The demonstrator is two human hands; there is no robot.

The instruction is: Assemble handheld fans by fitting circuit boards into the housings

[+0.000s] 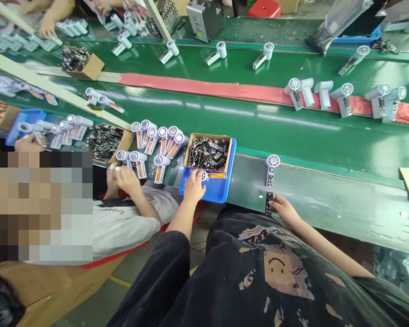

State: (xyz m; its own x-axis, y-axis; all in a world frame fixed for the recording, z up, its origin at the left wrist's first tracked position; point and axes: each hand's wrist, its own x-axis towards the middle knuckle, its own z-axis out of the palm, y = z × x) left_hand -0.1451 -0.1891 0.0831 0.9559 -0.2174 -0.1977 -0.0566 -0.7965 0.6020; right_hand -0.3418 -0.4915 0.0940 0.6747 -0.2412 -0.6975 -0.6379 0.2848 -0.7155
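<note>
Narrow black circuit strip (269, 203), one, pinched at the edge of the green conveyor belt (327, 136).
Right hand (284, 211) pinched it just below one upright white handheld fan (271, 170); left hand (194, 187), fingers pressed together, curled over one round white fan head (202, 175) in one blue plastic tray (221, 190).

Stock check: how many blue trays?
3: one blue tray under the left hand, another at far left, a third top right, partly under a plastic bag; more may be hidden.

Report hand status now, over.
Left hand on white fan head in blue tray. Right hand gripping dark strip at green belt edge. Co-worker's hands left of tray.
</note>
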